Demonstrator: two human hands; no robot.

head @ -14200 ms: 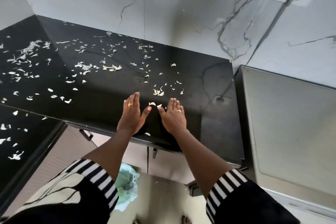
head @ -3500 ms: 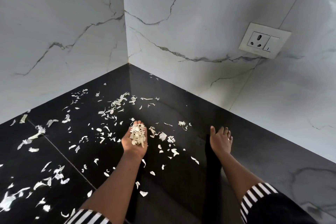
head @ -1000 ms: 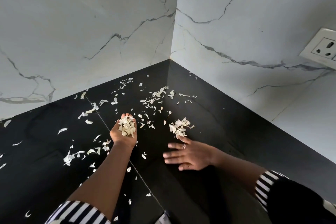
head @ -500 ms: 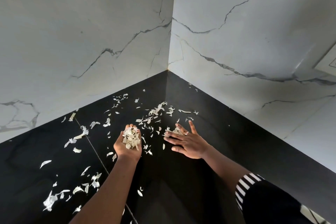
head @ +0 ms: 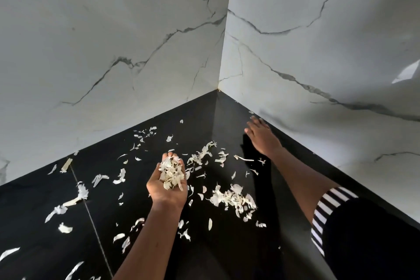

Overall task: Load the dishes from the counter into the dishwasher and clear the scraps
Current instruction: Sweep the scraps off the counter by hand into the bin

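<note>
My left hand [head: 168,191] is cupped palm up over the black counter [head: 227,257] and holds a heap of pale peel scraps [head: 171,174]. My right hand [head: 261,137] lies flat, fingers straight, on the counter close to the right wall, its fingertips near a few small scraps there. A swept pile of scraps [head: 234,199] sits on the counter just right of my left hand. Loose scraps [head: 202,157] are scattered toward the corner and over the left part of the counter [head: 77,195]. No dishes or dishwasher are in view.
Two white marble-pattern walls [head: 113,41] meet in a corner [head: 218,88] behind the counter. A thin seam [head: 91,216] runs across the counter on the left. My striped sleeve [head: 327,213] shows at the lower right.
My right hand has left the scraps it swept together and reached back toward the right wall. My left hand keeps holding its scraps in much the same place.
</note>
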